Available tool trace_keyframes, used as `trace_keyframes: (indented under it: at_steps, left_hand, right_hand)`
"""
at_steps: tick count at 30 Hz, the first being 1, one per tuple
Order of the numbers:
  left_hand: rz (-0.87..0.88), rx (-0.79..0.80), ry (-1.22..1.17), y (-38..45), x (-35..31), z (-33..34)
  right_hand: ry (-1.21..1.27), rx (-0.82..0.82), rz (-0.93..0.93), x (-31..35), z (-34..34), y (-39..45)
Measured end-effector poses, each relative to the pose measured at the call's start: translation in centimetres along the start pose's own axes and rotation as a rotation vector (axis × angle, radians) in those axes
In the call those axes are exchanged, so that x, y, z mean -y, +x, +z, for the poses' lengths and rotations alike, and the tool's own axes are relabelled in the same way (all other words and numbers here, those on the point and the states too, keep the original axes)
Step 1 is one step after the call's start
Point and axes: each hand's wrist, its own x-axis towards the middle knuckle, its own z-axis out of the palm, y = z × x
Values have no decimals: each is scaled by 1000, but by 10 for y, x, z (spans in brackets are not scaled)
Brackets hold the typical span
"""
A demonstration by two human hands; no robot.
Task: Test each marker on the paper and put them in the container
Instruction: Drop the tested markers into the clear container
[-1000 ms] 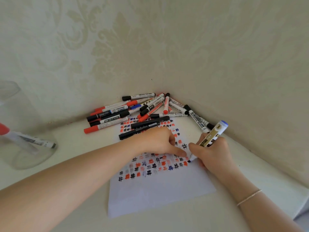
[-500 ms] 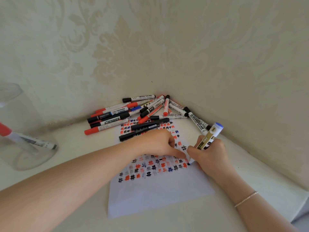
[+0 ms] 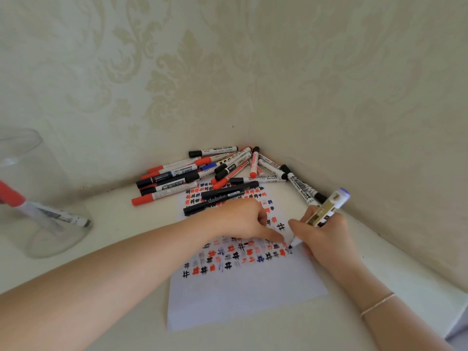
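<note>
Fingers [image 3: 301,228] of the right hand [image 3: 326,236] pinch a blue-capped marker [image 3: 326,209], tip on the paper [image 3: 243,295]; left hand [image 3: 240,219] fingers curl, one pressing the paper.

White paper [image 3: 243,297] carries rows of hash marks in red, black and blue. Pile of markers [image 3: 207,173]: white barrels with red, black or blue caps, two all black; marker in use [image 3: 326,211] gold-banded, blue end. Wallpaper [image 3: 228,72] cream damask; container [image 3: 38,198] clear.
</note>
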Motion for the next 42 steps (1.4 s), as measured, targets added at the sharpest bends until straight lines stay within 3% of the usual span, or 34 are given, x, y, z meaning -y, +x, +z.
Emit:
trace_keyframes:
  at_steps: [4, 8, 10, 15, 25, 32, 35, 37, 39, 42]
  left_hand:
    - [42, 10, -84, -8, 0, -3]
    - [103, -44, -361, -30, 7, -12]
    - [131, -52, -476, -43, 9, -17]
    - [196, -75, -665, -66, 10, -30]
    - [280, -108, -732, -88, 4, -38]
    - [259, -213, -655, -104, 6, -44]
    - [208, -238, -652, -110, 11, -54]
    - [154, -227, -645, -113, 14, -64]
    - [92, -223, -644, -117, 16, -73]
    - [0, -283, -684, -120, 15, -81]
  right_hand:
    - [243, -10, 10, 11, -5, -1]
    - [621, 116, 5, 44, -3, -5]
    - [696, 152, -39, 62, 0, -7]
    - [575, 151, -141, 84, 20, -13]
    - [455, 154, -156, 93, 48, -26]
    - [368, 247, -62, 95, 55, -24]
    - [457, 367, 31, 102, 53, -22]
    - [522, 336, 83, 109, 47, -16]
    - [369, 260, 26, 114, 41, -8]
    - [-118, 274, -150, 119, 45, -3]
